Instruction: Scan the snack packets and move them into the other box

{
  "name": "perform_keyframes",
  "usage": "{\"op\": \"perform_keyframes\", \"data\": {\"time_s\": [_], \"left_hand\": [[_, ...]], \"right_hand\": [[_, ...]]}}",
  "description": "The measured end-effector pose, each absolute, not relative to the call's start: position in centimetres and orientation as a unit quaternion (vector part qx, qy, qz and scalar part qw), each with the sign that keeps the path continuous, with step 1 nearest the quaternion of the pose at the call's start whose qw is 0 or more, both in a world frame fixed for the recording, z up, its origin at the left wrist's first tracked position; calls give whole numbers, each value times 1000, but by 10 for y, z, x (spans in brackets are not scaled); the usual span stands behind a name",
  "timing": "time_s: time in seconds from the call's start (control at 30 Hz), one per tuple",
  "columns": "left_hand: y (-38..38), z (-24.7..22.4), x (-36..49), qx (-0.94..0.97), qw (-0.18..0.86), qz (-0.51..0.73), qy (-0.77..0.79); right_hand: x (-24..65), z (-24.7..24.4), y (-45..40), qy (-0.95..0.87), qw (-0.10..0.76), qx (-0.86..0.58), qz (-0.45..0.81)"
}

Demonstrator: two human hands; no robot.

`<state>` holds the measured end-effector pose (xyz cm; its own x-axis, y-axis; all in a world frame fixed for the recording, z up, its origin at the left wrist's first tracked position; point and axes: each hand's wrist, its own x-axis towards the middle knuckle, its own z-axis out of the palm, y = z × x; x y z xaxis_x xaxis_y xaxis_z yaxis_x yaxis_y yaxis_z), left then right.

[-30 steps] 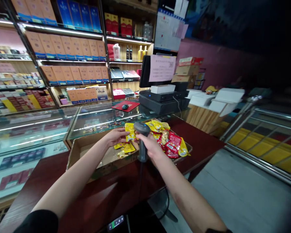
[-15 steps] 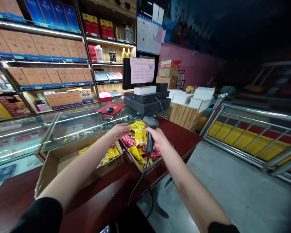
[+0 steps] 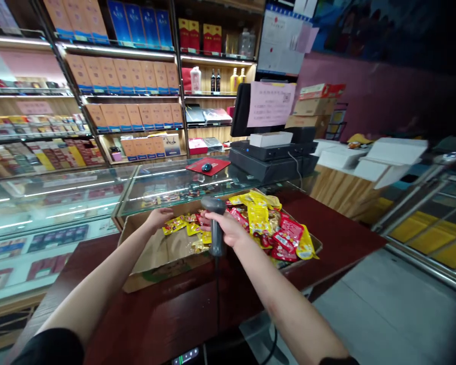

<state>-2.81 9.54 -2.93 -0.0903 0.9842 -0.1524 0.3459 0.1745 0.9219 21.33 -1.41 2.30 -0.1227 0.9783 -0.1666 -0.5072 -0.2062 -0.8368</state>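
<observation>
My right hand [image 3: 228, 229] is wrapped round the handle of a grey barcode scanner [image 3: 217, 238], whose cord hangs straight down. The scanner stands upright in front of the right end of a cardboard box [image 3: 155, 271]. Over the left part of this box is my left hand [image 3: 160, 218], its fingers stretched out and nothing in them. Several yellow and red packets [image 3: 175, 224] lie in the box near both hands. Right of the scanner, a second box [image 3: 316, 244] is heaped with yellow and red packets [image 3: 257, 218].
Behind the boxes are a glass counter [image 3: 159, 180], a mouse [image 3: 206, 167] on a red pad [image 3: 222, 165], and a monitor [image 3: 241, 109] on black equipment. Shelves of boxed goods line the back. A metal railing [image 3: 421, 248] stands at the right.
The view has turned left. My right hand has carried the scanner from the heaped box to the left box. My left hand has moved from between the boxes to over the left box.
</observation>
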Motion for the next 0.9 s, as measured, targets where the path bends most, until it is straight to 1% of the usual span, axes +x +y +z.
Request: {"op": "perform_keyframes", "data": {"time_s": [0.13, 0.23, 0.37, 0.47, 0.57, 0.67, 0.73, 0.77, 0.83, 0.9], "left_hand": [[99, -52, -39, 664, 240, 297, 643], [103, -61, -34, 766, 154, 201, 591], [110, -71, -23, 814, 100, 102, 563], [113, -79, -20, 818, 103, 90, 559], [113, -77, -21, 795, 144, 122, 577], [108, -60, -27, 746, 230, 181, 599], [100, -45, -33, 707, 328, 207, 591], [94, -38, -36, 681, 393, 213, 580], [80, -27, -41, 616, 525, 221, 544], [66, -20, -44, 557, 622, 238, 496]], "right_hand": [[184, 11, 11, -289, 486, -362, 741], [171, 6, 26, -269, 471, -364, 757], [165, 2, 36, -263, 475, -359, 759], [168, 0, 36, -261, 484, -362, 752], [173, -2, 32, -258, 491, -367, 747], [178, 0, 23, -257, 493, -365, 747], [179, 2, 14, -263, 492, -362, 747], [179, 4, 9, -268, 492, -362, 745], [179, 5, -2, -280, 499, -370, 732], [177, 5, -11, -296, 512, -391, 705]]}}
